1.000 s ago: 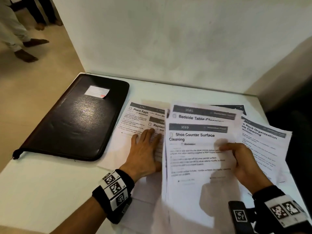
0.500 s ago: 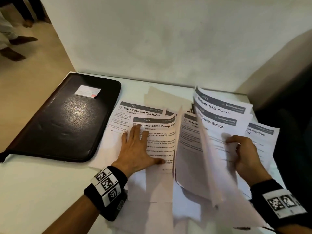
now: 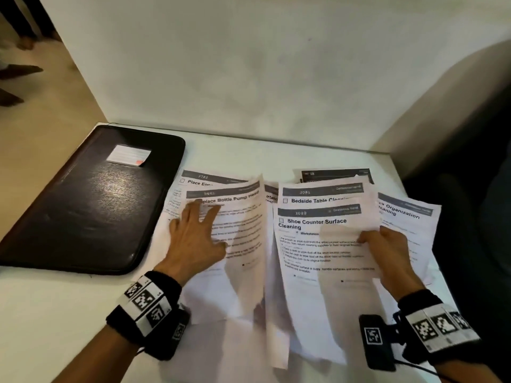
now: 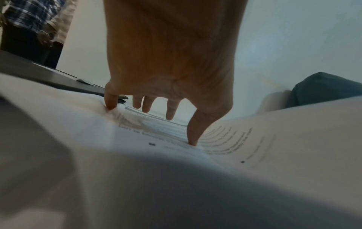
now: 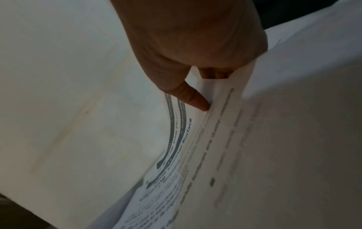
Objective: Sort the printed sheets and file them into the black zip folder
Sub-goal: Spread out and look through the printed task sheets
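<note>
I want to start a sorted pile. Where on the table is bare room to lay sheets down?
Bare table lies in front of the black zip folder, left of the left hand, and in a strip along the wall behind the sheets. The right half is crowded with overlapping sheets held by the right hand.

Dim; glare on folder (image 3: 91, 205); wrist views blurred.

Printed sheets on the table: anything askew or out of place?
Yes. The white printed sheets lie fanned and overlapping at different angles, not squared. The black zip folder lies flat and closed beside them.
</note>
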